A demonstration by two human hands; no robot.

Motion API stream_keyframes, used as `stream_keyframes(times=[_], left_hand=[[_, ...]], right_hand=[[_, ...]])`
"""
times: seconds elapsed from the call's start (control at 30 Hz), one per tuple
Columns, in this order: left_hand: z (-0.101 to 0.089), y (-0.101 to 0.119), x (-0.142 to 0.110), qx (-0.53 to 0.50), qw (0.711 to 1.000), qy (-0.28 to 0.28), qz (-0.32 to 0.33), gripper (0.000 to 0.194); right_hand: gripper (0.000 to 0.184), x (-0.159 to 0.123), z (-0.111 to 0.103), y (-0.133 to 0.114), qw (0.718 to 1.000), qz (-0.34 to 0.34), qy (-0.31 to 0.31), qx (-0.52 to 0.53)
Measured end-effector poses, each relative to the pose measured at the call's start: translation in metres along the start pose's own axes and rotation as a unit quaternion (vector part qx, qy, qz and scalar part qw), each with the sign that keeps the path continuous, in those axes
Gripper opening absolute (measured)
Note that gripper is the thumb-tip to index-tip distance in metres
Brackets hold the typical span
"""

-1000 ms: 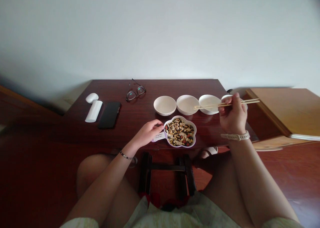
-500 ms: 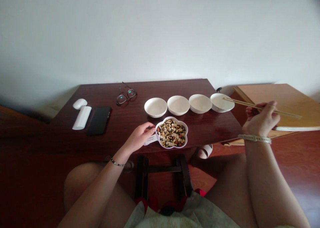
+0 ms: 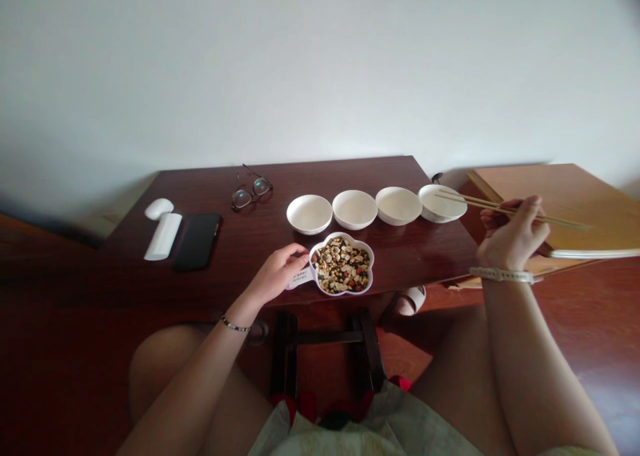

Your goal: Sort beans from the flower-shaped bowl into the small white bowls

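A flower-shaped dish [image 3: 313, 275] full of mixed beans sits near the front edge of the dark wooden table [image 3: 410, 256]. My left hand [image 3: 277, 273] rests at the dish's left side, fingers curled on its white handle tab. Beyond the table's right edge, my right hand [image 3: 510, 236] grips a pair of wooden chopsticks [image 3: 480, 204]. Their tips reach over the rightmost of several small white bowls [image 3: 443, 203] lined up behind the dish. The other bowls [image 3: 355, 209] look empty.
Glasses [image 3: 251, 191] lie at the table's back. A black phone [image 3: 197, 241] and a white case with a small white object [image 3: 163, 229] sit at the left. A lighter wooden table [image 3: 565, 203] stands to the right. A stool [image 3: 325, 349] is under the table between my knees.
My right hand swung the chopsticks from over the third bowl out to the right, past the table edge. The left hand stayed on the dish's tab. The view shifted right.
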State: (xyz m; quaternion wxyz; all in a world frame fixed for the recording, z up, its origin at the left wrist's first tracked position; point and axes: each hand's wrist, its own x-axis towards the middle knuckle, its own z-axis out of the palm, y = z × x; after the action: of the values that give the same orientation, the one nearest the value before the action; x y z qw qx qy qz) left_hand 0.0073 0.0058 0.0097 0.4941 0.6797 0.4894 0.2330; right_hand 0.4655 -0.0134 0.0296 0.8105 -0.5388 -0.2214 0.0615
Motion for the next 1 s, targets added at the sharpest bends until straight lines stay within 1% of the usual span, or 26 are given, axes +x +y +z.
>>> stream_keyframes(times=[0.13,0.23,0.33,0.4,0.5,0.63,0.73,0.83,1.0], left_hand=[[0.000,0.001,-0.001,-0.006,1.000,0.002,-0.001,0.040],[0.000,0.001,-0.001,-0.005,1.000,0.002,0.000,0.040],[0.000,0.000,-0.002,-0.005,1.000,-0.001,0.005,0.039],[0.000,0.000,-0.002,-0.010,1.000,-0.003,0.006,0.038],[0.000,0.000,-0.002,-0.015,1.000,-0.006,0.001,0.040],[0.000,0.002,-0.002,-0.013,1.000,-0.011,0.003,0.039],[-0.001,0.002,-0.002,-0.009,1.000,-0.014,0.007,0.038],[-0.001,0.002,-0.003,-0.010,1.000,-0.015,0.011,0.037],[-0.001,0.000,-0.003,0.003,0.999,-0.011,0.033,0.036]], right_hand=[[0.043,-0.011,0.014,-0.001,0.999,0.006,-0.028,0.016],[0.044,-0.023,0.028,-0.001,0.997,0.012,-0.064,0.037],[0.043,-0.040,0.043,-0.002,0.991,0.019,-0.114,0.069],[0.046,-0.055,0.054,-0.002,0.983,0.030,-0.159,0.085],[0.051,-0.080,0.066,-0.005,0.963,0.058,-0.248,0.093],[0.052,-0.113,0.074,-0.012,0.911,0.090,-0.398,0.064],[0.051,-0.131,0.078,-0.018,0.870,0.102,-0.480,0.054],[0.050,-0.142,0.081,-0.020,0.847,0.102,-0.519,0.044],[0.047,-0.149,0.086,-0.017,0.831,0.067,-0.551,0.038]])
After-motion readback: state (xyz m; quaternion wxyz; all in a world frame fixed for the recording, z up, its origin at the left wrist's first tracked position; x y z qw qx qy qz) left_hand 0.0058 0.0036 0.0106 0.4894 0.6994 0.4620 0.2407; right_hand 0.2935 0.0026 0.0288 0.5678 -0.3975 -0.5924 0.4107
